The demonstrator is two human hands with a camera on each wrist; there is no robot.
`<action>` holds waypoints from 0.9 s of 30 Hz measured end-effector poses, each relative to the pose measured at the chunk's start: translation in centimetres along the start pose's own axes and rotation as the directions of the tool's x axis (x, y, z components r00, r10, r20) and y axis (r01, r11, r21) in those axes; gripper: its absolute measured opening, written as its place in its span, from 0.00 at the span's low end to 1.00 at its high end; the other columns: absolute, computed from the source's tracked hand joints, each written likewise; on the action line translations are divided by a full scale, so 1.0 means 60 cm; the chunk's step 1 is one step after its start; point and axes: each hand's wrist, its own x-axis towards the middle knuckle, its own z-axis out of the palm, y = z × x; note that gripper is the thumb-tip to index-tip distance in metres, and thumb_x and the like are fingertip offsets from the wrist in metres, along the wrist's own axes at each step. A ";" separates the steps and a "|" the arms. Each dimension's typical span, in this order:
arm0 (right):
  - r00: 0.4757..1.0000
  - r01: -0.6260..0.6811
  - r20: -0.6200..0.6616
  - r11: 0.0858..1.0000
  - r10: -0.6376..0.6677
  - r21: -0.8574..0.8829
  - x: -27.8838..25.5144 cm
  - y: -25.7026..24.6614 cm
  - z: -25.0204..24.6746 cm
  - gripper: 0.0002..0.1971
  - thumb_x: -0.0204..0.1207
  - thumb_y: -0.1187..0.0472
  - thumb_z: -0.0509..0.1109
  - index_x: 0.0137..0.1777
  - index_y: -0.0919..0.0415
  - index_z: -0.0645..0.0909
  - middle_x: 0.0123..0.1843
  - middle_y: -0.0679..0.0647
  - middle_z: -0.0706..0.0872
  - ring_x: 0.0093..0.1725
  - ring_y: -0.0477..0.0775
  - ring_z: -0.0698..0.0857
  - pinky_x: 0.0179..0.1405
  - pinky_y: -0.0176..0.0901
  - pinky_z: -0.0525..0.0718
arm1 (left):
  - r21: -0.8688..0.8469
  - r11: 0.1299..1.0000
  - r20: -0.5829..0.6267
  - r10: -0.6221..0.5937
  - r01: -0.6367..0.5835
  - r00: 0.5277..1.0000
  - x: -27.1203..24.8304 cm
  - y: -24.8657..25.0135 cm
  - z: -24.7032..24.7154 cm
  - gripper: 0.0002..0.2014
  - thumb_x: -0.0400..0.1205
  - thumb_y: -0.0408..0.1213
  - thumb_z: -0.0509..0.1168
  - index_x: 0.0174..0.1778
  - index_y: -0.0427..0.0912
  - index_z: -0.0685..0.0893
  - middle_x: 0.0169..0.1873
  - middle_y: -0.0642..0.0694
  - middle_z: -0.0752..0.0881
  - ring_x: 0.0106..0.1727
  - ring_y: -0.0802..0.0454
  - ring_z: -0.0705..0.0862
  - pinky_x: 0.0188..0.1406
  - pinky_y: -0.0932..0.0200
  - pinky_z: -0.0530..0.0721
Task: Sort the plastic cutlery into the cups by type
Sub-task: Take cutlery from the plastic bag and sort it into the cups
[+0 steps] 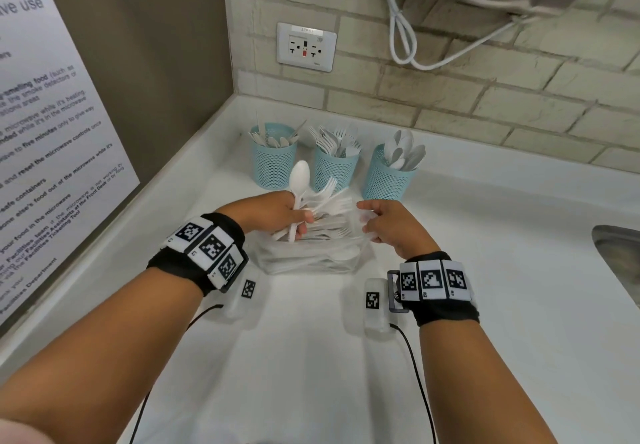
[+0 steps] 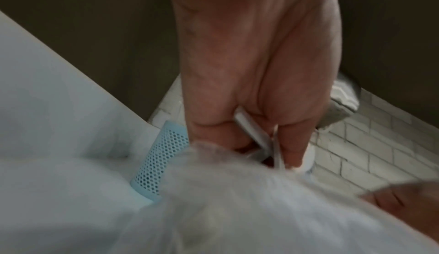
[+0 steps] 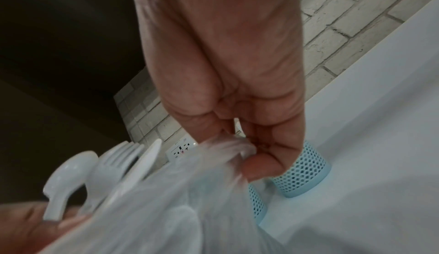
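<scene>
Three blue mesh cups stand at the back of the white counter: the left cup (image 1: 273,161) holds knives, the middle cup (image 1: 334,168) forks, the right cup (image 1: 388,175) spoons. In front lies a clear plastic bag (image 1: 311,256) of mixed white cutlery. My left hand (image 1: 300,222) grips a bunch lifted from the bag, with a spoon (image 1: 299,175) upright and forks (image 1: 329,198) fanned to the right. The right wrist view shows that spoon (image 3: 71,171), a fork (image 3: 118,158) and a knife (image 3: 149,155). My right hand (image 1: 367,225) pinches the bag's rim (image 3: 235,150), holding it up.
A wall outlet (image 1: 306,47) sits on the brick wall behind the cups, and a white cable (image 1: 401,28) hangs above. A steel sink (image 1: 620,260) cuts into the counter at far right. A poster (image 1: 52,132) covers the left wall. Two white tagged blocks (image 1: 374,301) lie near my wrists.
</scene>
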 end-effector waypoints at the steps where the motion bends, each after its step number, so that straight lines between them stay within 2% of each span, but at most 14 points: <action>1: 1.000 -0.014 -0.014 1.000 0.013 -0.013 0.002 0.001 0.000 0.25 0.76 0.78 0.57 0.71 0.60 0.76 0.57 0.59 0.81 0.48 0.52 0.80 0.42 0.37 0.80 | -0.086 0.996 -0.003 0.014 -0.014 1.000 -0.002 0.002 -0.004 0.13 0.87 0.38 0.56 0.44 0.38 0.84 0.37 0.47 0.85 0.38 0.54 0.83 0.41 0.70 0.83; 3: 0.999 -0.044 -0.004 0.998 0.044 -0.045 0.003 0.001 0.002 0.25 0.77 0.77 0.55 0.71 0.61 0.76 0.55 0.58 0.81 0.49 0.53 0.80 0.46 0.41 0.80 | -0.235 0.970 -0.020 0.058 -0.061 0.998 -0.006 0.006 -0.012 0.12 0.87 0.35 0.55 0.49 0.37 0.83 0.34 0.47 0.82 0.35 0.56 0.82 0.35 0.73 0.81; 6: 0.998 -0.040 0.048 0.985 0.049 -0.169 -0.001 -0.010 0.005 0.24 0.77 0.74 0.59 0.72 0.60 0.75 0.63 0.58 0.79 0.59 0.57 0.80 0.57 0.43 0.79 | -0.399 0.908 -0.060 0.117 -0.131 0.991 -0.003 0.007 -0.017 0.11 0.87 0.34 0.55 0.52 0.40 0.83 0.31 0.49 0.82 0.34 0.55 0.82 0.41 0.67 0.83; 8: 0.999 0.038 0.011 0.956 -0.037 -0.291 0.003 -0.022 0.004 0.23 0.79 0.68 0.61 0.75 0.59 0.72 0.74 0.58 0.74 0.71 0.58 0.75 0.72 0.46 0.72 | -0.511 0.848 -0.073 0.121 -0.141 0.990 0.002 0.011 -0.018 0.10 0.87 0.34 0.55 0.55 0.41 0.82 0.30 0.50 0.82 0.32 0.57 0.82 0.42 0.65 0.83; 9: 0.995 0.089 -0.027 0.951 -0.101 -0.296 0.004 -0.031 0.003 0.23 0.80 0.65 0.61 0.76 0.59 0.71 0.77 0.57 0.73 0.75 0.58 0.72 0.77 0.50 0.67 | -0.567 0.812 -0.076 0.113 -0.137 0.991 0.004 0.014 -0.018 0.10 0.87 0.34 0.56 0.57 0.41 0.82 0.31 0.50 0.82 0.32 0.58 0.83 0.41 0.66 0.84; 11: 0.969 0.204 -0.113 0.971 -0.219 -0.128 -0.001 -0.055 0.000 0.21 0.83 0.58 0.59 0.76 0.58 0.71 0.76 0.56 0.74 0.76 0.56 0.71 0.78 0.52 0.64 | -0.673 0.729 -0.090 0.084 -0.123 0.992 0.008 0.021 -0.016 0.11 0.86 0.34 0.56 0.59 0.41 0.82 0.33 0.49 0.84 0.31 0.59 0.84 0.39 0.67 0.86; 13: 0.955 0.277 -0.148 0.954 -0.259 0.117 -0.008 -0.080 -0.003 0.21 0.84 0.53 0.58 0.74 0.59 0.73 0.73 0.53 0.77 0.73 0.52 0.73 0.74 0.47 0.68 | -0.762 0.640 -0.088 0.052 -0.101 0.995 0.011 0.025 -0.012 0.12 0.86 0.32 0.56 0.61 0.40 0.82 0.36 0.48 0.86 0.32 0.59 0.86 0.40 0.66 0.88; 16: 0.968 0.247 -0.043 0.922 -0.245 0.297 -0.014 -0.107 0.000 0.18 0.83 0.48 0.58 0.66 0.56 0.78 0.62 0.49 0.83 0.64 0.47 0.78 0.62 0.42 0.73 | -0.805 0.589 -0.068 0.021 -0.067 0.997 0.016 0.028 0.001 0.10 0.85 0.32 0.58 0.57 0.41 0.83 0.38 0.48 0.90 0.36 0.57 0.89 0.41 0.61 0.89; 18: 0.971 0.228 -0.001 0.925 -0.239 0.305 -0.005 -0.112 0.013 0.13 0.81 0.48 0.63 0.59 0.52 0.81 0.57 0.46 0.85 0.61 0.46 0.79 0.56 0.40 0.75 | -0.817 0.573 -0.078 -0.007 -0.060 0.997 0.018 0.028 0.008 0.08 0.84 0.30 0.60 0.54 0.40 0.83 0.39 0.47 0.91 0.37 0.55 0.90 0.40 0.59 0.89; 20: 0.972 0.231 -0.015 0.931 -0.236 0.282 0.005 -0.111 0.028 0.17 0.79 0.51 0.68 0.64 0.57 0.81 0.60 0.49 0.85 0.62 0.47 0.81 0.56 0.37 0.77 | -0.832 0.552 -0.081 -0.032 -0.050 0.996 0.018 0.024 0.014 0.08 0.83 0.28 0.61 0.54 0.36 0.83 0.43 0.43 0.91 0.37 0.52 0.91 0.41 0.57 0.90; 21: 0.973 0.229 -0.033 0.929 -0.230 0.291 0.007 -0.109 0.036 0.19 0.78 0.55 0.70 0.67 0.61 0.79 0.59 0.51 0.86 0.58 0.46 0.83 0.52 0.32 0.78 | -0.833 0.551 -0.076 -0.036 -0.044 0.996 0.018 0.022 0.016 0.08 0.82 0.27 0.62 0.55 0.35 0.83 0.44 0.41 0.91 0.38 0.51 0.91 0.42 0.56 0.90; 22: 0.972 0.232 -0.046 0.924 -0.229 0.305 0.008 -0.107 0.042 0.19 0.78 0.59 0.70 0.67 0.63 0.79 0.54 0.50 0.87 0.51 0.44 0.85 0.44 0.27 0.79 | -0.833 0.552 -0.068 -0.036 -0.037 0.997 0.017 0.021 0.019 0.09 0.82 0.27 0.62 0.56 0.34 0.83 0.44 0.41 0.91 0.38 0.50 0.91 0.43 0.56 0.90; 24: 0.971 0.238 -0.065 0.915 -0.230 0.325 0.011 -0.101 0.049 0.15 0.77 0.66 0.69 0.64 0.64 0.81 0.43 0.48 0.87 0.39 0.40 0.84 0.28 0.21 0.77 | -0.838 0.546 -0.048 -0.034 -0.022 0.998 0.015 0.017 0.020 0.10 0.82 0.27 0.61 0.57 0.35 0.82 0.41 0.40 0.91 0.40 0.48 0.91 0.44 0.55 0.90; 27: 0.975 0.222 -0.054 0.908 -0.217 0.356 0.016 -0.096 0.052 0.12 0.77 0.68 0.69 0.60 0.65 0.83 0.41 0.49 0.87 0.36 0.41 0.84 0.24 0.21 0.77 | -0.848 0.530 -0.035 -0.027 -0.015 0.999 0.012 0.013 0.016 0.09 0.82 0.26 0.61 0.57 0.35 0.82 0.41 0.40 0.91 0.41 0.47 0.91 0.45 0.54 0.90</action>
